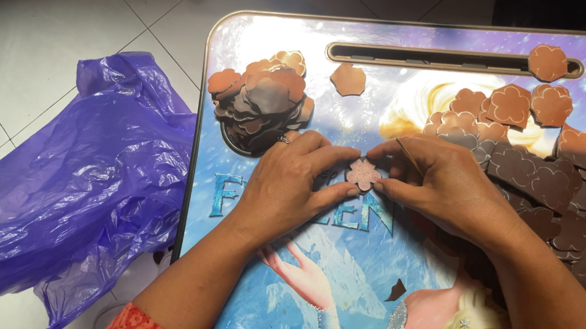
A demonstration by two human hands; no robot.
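Both hands meet at the middle of a small lap table (310,45) with a printed blue cartoon top. My left hand (290,183) and my right hand (443,182) pinch one flower-shaped brown cutout (364,174) between thumbs and fingers. A ring shows on my left hand. A thin stick lies along my right hand's fingers (410,158). A heap of finished brown flower pieces (260,99) sits just beyond my left hand. A wide spread of flat brown flower cutouts (566,180) lies under and beyond my right hand.
A crumpled purple plastic bag (52,192) lies on the white tiled floor left of the table. A long slot (438,57) runs along the table's far edge with a cutout at its right end. A small dark scrap (396,290) lies near the front edge.
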